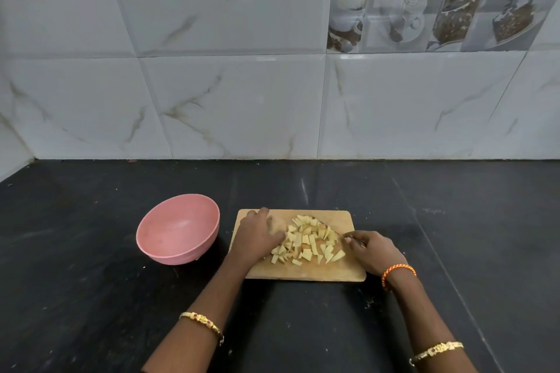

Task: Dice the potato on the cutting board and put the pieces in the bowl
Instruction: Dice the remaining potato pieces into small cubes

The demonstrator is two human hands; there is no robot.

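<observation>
Several pale diced potato pieces [306,241] lie in a pile in the middle of the wooden cutting board [330,271]. My left hand [257,236] rests palm down on the board, with its fingers against the left side of the pile. My right hand [371,248] sits at the pile's right side with its fingers curled. A thin grey sliver like a knife blade [348,234] shows at its fingertips, and the rest of it is hidden. The pink bowl [178,228] stands left of the board, tilted towards me, with nothing in it.
Board and bowl sit on a dark stone counter [91,297]. A marble-tiled wall [242,100] runs along the back and meets a side wall at the far left corner. I wear bangles on both wrists and an orange thread on the right.
</observation>
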